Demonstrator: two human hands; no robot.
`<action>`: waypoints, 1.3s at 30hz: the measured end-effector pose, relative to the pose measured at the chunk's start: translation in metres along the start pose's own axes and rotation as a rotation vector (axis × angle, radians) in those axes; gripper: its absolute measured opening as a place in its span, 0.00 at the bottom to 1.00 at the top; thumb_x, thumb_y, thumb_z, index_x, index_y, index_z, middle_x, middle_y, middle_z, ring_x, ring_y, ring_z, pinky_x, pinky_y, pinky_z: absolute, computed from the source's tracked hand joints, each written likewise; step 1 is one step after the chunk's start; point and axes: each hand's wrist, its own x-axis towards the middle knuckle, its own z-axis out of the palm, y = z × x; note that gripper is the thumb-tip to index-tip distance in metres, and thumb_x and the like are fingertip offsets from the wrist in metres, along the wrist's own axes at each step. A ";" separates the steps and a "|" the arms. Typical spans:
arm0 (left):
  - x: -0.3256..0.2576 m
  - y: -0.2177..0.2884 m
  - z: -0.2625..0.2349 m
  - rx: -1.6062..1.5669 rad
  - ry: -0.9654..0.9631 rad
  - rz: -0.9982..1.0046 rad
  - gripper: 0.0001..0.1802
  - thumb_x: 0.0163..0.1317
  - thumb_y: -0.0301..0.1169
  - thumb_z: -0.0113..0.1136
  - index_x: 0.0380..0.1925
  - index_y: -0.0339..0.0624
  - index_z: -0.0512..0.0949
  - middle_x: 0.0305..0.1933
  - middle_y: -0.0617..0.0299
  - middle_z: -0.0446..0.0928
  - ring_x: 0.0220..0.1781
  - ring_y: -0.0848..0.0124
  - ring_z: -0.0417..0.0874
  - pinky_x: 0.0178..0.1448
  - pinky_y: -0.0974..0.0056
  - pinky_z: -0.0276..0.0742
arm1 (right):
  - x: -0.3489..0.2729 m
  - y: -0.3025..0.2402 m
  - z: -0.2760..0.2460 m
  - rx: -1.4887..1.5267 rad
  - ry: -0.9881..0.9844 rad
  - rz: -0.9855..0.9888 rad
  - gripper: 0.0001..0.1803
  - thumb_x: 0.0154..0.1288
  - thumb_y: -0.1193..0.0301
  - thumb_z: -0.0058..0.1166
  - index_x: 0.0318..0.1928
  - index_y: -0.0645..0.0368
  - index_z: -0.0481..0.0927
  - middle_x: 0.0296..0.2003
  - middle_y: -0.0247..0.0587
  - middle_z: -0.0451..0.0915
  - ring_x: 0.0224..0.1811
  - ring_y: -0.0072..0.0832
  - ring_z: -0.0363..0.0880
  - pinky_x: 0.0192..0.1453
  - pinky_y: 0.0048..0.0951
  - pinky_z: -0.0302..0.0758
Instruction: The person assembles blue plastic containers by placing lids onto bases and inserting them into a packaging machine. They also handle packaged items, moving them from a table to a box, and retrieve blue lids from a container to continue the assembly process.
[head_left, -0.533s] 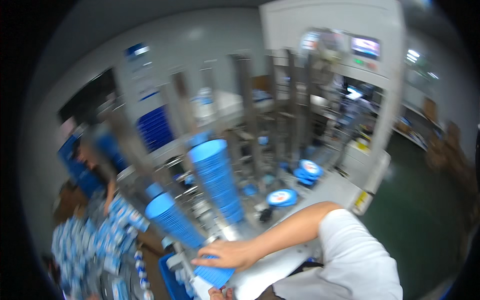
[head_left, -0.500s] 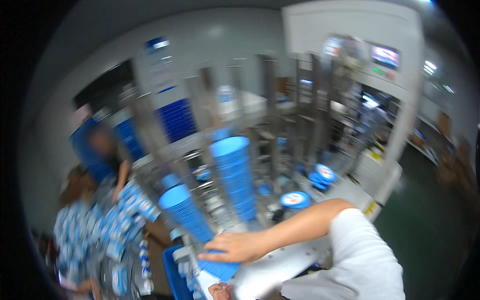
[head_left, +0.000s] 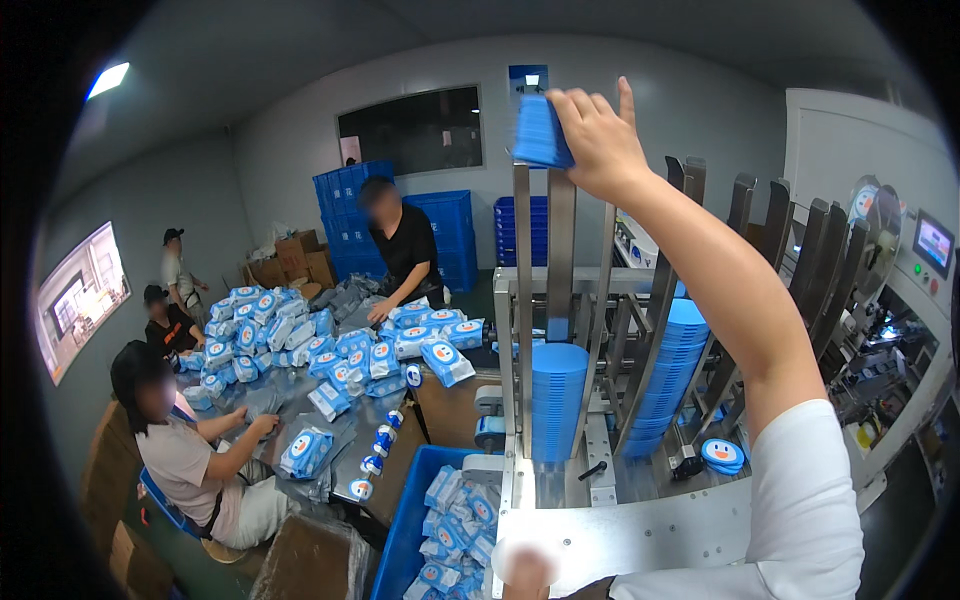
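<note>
My right hand [head_left: 605,140] is raised high at the end of a stretched arm. Its fingers are closed round a short stack of blue plastic lids [head_left: 541,132], somewhat smeared by motion. The stack is at the top of upright metal guide rails [head_left: 561,230]. Lower between these rails stands a taller stack of the same blue lids [head_left: 558,405]. To its right another tall lid stack [head_left: 668,380] leans within its own rails. At the lower edge, my left hand [head_left: 527,573] shows only in part over the white machine plate [head_left: 640,535]; its fingers are blurred and cut off.
A blue bin [head_left: 402,520] of wipes packs stands left of the machine. Beyond it, co-workers sit and stand round a table heaped with blue-and-white packs [head_left: 265,330]. Round printed lids [head_left: 722,455] lie near the rails at right. A control screen [head_left: 934,243] is far right.
My right hand has lifted the lid stack from low over the machine plate up to the rail tops. The view has turned left, bringing the packing table into sight.
</note>
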 end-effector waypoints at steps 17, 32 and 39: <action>0.135 0.130 -0.101 -0.107 -0.085 -0.081 0.08 0.47 0.22 0.54 0.30 0.36 0.75 0.31 0.49 0.73 0.33 0.50 0.75 0.39 0.52 0.72 | -0.372 -0.091 0.018 0.138 -1.022 -0.249 0.49 0.55 0.41 0.51 0.71 0.49 0.48 0.72 0.51 0.33 0.75 0.42 0.24 0.73 0.54 0.30; -0.013 0.193 -0.060 -0.211 -0.747 -0.197 0.06 0.55 0.36 0.60 0.31 0.50 0.78 0.31 0.64 0.71 0.34 0.64 0.76 0.33 0.62 0.75 | -0.404 -0.008 -0.106 1.474 -1.347 0.233 0.19 0.63 0.64 0.53 0.50 0.61 0.75 0.47 0.46 0.79 0.49 0.34 0.78 0.53 0.34 0.73; 0.007 0.288 0.127 -0.116 -1.122 -0.257 0.18 0.57 0.45 0.57 0.36 0.41 0.79 0.42 0.51 0.78 0.41 0.52 0.80 0.43 0.51 0.76 | -0.503 0.143 -0.260 1.378 -1.523 0.229 0.23 0.62 0.61 0.55 0.53 0.61 0.74 0.46 0.48 0.78 0.49 0.41 0.77 0.53 0.36 0.72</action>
